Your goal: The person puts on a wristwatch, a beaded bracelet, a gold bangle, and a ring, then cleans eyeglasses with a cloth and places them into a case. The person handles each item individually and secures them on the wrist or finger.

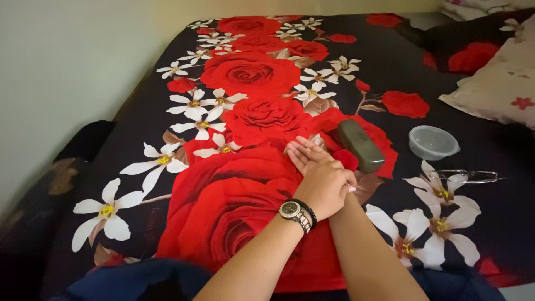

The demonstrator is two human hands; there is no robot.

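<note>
My left hand (326, 187) lies closed over my right hand (304, 156), whose fingers stretch flat and empty mid-bedspread (139, 111), so I press gently, glasses case (360, 145) just beside toward its right edge.

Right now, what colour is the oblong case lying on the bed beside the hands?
The oblong case is a dull olive-grey, seen best in the head view.
</note>
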